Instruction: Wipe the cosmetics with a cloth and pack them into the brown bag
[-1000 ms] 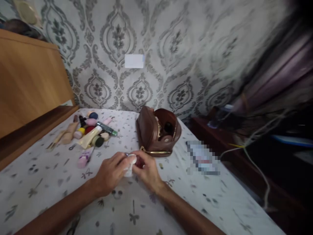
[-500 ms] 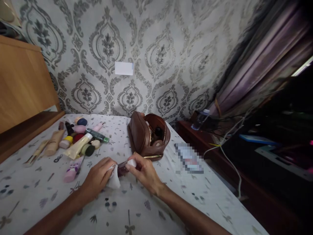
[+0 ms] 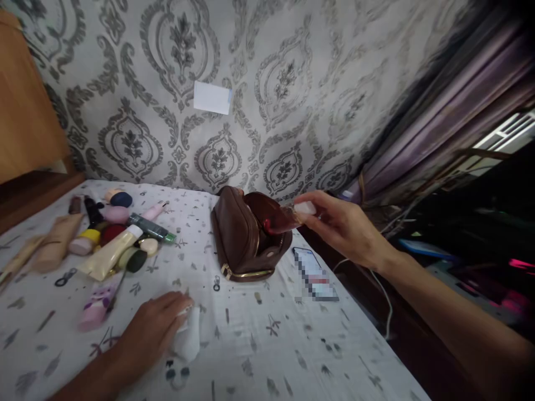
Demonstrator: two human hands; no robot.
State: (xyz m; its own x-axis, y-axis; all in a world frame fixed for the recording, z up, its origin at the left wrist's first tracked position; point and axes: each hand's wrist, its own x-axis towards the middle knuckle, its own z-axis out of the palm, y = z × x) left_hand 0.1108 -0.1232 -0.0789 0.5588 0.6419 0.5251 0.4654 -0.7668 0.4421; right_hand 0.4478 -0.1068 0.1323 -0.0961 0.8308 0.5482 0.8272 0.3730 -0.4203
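With the middle of your view as the clock's hub, your left hand (image 3: 154, 328) sits low between seven and eight o'clock, back upward, fingers curled and pointing toward two. Its grip is closed on a white tissue (image 3: 187, 337), which shows below the fingertips over the patterned cloth (image 3: 246, 356). A phone (image 3: 307, 262) lies near five. Your right forearm reaches in from four, and your right hand (image 3: 349, 225) is raised near three, its fingertips aimed toward nine. That grip is clamped on the white cap (image 3: 305, 208) of a reddish bottle (image 3: 284, 220), which tilts down toward eight. The bottle's far end is at the open mouth of the brown bag (image 3: 236, 236); you can't tell how deep it sits. Near nine lie assorted cosmetics (image 3: 111, 253), with the patterned wall (image 3: 259, 67) behind everything.
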